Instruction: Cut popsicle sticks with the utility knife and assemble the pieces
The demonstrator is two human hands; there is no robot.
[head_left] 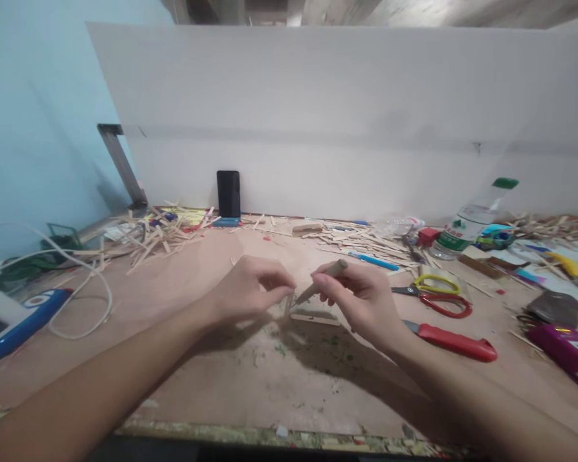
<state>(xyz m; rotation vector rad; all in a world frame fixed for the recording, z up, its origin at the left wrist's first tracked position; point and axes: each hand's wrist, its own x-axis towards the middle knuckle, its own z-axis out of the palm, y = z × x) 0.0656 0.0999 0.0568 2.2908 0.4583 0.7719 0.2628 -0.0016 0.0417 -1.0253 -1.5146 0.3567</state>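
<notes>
My left hand [257, 285] pinches a short, thin wooden stick [288, 303] between thumb and fingertips, with its lower end at the table. In my right hand [361, 296] is a beige-brown, pen-like tool [311, 292], gripped like a pencil. Its pointed end slants down to the left, close beside the pinched stick; whether the two touch I cannot tell. Just below lies a flat wooden stick [315, 319] with a small dark mark, its left end by the foot of the pinched one. Both hands are over the middle of the table.
Red-and-yellow scissors [446, 298] and a red-handled knife [457, 341] lie right of my right hand. Loose wooden sticks [370, 244] spread along the back. A phone [228, 194] leans against the white board. A bottle [467, 224] stands back right; a white cable [108, 301] curls at left.
</notes>
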